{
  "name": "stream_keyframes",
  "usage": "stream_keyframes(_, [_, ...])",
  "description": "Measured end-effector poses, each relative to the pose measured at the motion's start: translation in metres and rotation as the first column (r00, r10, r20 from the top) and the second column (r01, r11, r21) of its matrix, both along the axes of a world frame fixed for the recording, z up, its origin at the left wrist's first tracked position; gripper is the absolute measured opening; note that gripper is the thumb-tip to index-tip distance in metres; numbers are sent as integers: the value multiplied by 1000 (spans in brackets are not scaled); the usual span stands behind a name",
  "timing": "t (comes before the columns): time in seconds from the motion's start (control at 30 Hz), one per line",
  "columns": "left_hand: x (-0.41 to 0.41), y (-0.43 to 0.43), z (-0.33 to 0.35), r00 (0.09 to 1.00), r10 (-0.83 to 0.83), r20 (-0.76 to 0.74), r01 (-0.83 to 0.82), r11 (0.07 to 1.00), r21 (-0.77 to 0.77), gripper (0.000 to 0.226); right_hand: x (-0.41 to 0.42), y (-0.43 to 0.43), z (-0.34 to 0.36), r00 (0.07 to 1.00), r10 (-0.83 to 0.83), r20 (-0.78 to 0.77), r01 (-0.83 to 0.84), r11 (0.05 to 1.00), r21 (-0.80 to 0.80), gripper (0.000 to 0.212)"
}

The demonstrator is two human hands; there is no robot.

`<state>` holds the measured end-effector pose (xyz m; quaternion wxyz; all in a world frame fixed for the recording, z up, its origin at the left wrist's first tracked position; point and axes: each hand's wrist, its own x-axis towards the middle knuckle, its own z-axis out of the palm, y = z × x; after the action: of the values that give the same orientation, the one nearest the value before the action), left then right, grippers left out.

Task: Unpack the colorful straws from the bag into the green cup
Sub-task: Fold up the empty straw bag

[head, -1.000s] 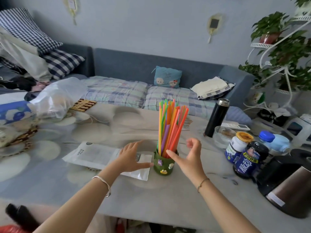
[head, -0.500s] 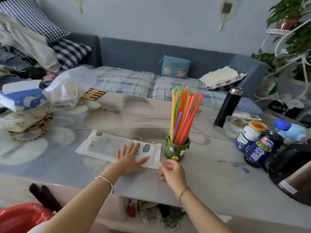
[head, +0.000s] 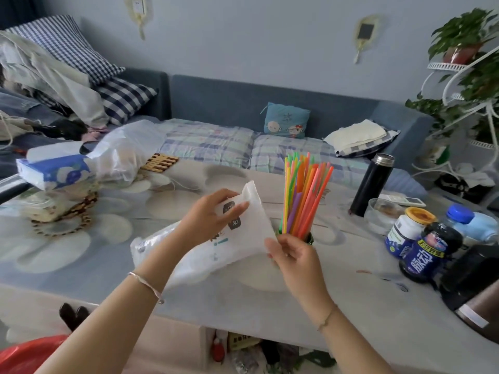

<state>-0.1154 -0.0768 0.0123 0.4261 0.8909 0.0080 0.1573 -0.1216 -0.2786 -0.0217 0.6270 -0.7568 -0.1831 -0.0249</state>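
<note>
Fingers of the left hand (head: 208,220) pinch the upper edge of the white plastic bag (head: 216,247), thumb on the printed face and the other fingers behind it. The right hand (head: 293,256) nips the bag's lower corner between thumb and curled fingers, just in front of the green cup (head: 310,237). The bag is lifted clear of the table (head: 108,252), slanting up toward the cup's left side and touching nothing but the two hands.

The colorful straws (head: 305,195) stand upright in the cup, fanned slightly to the right, and they seem to be all in. The bag looks flat and slack, so it is probably empty, though whether a straw remains inside cannot be told.

It should handle as thin, light, slippery film, limp and given to folding. A pinch at two edges, as now, looks the surest hold. The straws are light and springy. The cup is narrow and top-heavy with them, so a brush from the right hand could tip it.
</note>
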Motion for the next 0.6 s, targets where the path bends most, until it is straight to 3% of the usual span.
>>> stream_keyframes(0.07, [-8, -10, 21, 998, -40, 39, 45, 991, -124, 43, -1, -5, 25, 999, -49, 5, 47, 983, 176, 14])
stream_keyframes(0.17, [-19, -25, 37, 991, -26, 135, 70, 940, -334, 34, -2, -5, 46, 976, 138, -167, -51, 895, 444, 27])
stream_keyframes(0.3, [-23, -37, 43, 969, 120, 214, 13, 846, -533, 34, -13, 10, 51, 935, 239, -264, -120, 909, 399, 35])
stream_keyframes(0.37, [-25, -31, 42, 988, 46, 145, 49, 808, -587, 38, -13, 13, 51, 941, 191, -280, -55, 901, 431, 30])
stream_keyframes(0.43, [-29, -18, 38, 981, -191, -30, 144, 826, -546, 48, -7, 13, 52, 956, 102, -275, 28, 901, 434, 29])
stream_keyframes(0.5, [-35, -5, 29, 883, -391, -260, 285, 886, -365, 44, 0, 10, 51, 958, 18, -285, 112, 895, 432, 29])
stream_keyframes(0.53, [-38, 0, 24, 852, -413, -322, 323, 899, -297, 42, 3, 8, 51, 958, -5, -287, 129, 900, 417, 29])
stream_keyframes(0.6, [-40, 8, 16, 894, -341, -291, 242, 913, -328, 42, 6, 5, 48, 951, 60, -302, 56, 931, 361, 35])
